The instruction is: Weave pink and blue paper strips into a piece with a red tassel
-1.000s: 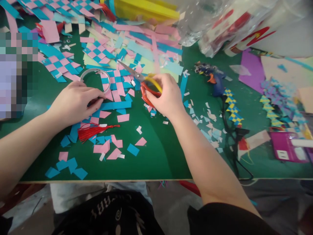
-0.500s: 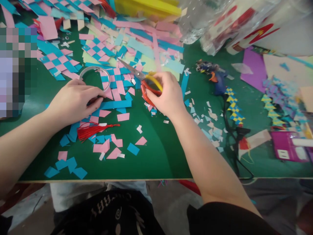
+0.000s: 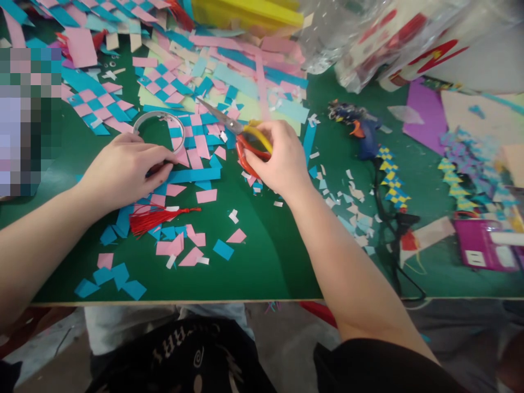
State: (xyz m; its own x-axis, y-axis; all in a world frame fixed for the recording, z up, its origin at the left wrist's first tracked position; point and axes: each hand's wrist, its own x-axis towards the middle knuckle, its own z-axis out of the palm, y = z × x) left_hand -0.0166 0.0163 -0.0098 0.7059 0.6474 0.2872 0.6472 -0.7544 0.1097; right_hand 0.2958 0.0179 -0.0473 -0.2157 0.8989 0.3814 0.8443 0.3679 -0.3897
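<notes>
My right hand [image 3: 282, 158] is closed on the red and yellow handles of the scissors [image 3: 229, 123], whose closed blades point up and left. My left hand [image 3: 126, 169] rests on a woven pink and blue paper piece [image 3: 192, 131], its fingers pressed together at the paper's edge; part of the piece is hidden under the hand. Beside its knuckles lies a white roll of tape [image 3: 182, 136]. Just below is a red tassel [image 3: 149, 219], with cut pink and blue scraps [image 3: 223, 249] around it.
A blue glue gun [image 3: 368, 136] with a black cable lies to the right, near yellow-blue folded strips [image 3: 393, 177] and a magenta box [image 3: 478, 245]. Paper strips and a yellow object [image 3: 245, 16] are at the back. Plastic-wrapped cups [image 3: 409, 49] stand at the back right.
</notes>
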